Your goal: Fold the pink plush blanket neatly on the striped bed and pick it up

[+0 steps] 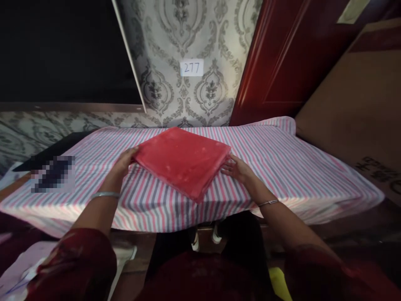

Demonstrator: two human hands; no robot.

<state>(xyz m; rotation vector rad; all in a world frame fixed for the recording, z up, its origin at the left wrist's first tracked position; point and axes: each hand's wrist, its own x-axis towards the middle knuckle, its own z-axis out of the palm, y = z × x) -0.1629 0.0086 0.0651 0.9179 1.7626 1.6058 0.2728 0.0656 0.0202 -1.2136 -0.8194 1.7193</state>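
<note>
A flat, thin red square thing (183, 161) with pale scuffs or shine on top sits over the striped cloth, one corner pointing towards me at the front edge. Its exact kind I cannot make out. My left hand (127, 159) grips the left corner, with the fingertips partly hidden by it. At the right corner, my right hand (236, 167) holds the edge, fingers reaching beneath it. The near side appears slightly raised; whether the underside rests fully on the cloth I cannot tell.
A pink, grey and white striped cloth (266, 154) covers the table. Behind it are a patterned wall with a paper marked 277 (191, 67), a dark screen (62, 50) and a red wooden door (282, 62). A large cardboard box (360, 104) stands right. A pixelated patch (53, 174) lies left.
</note>
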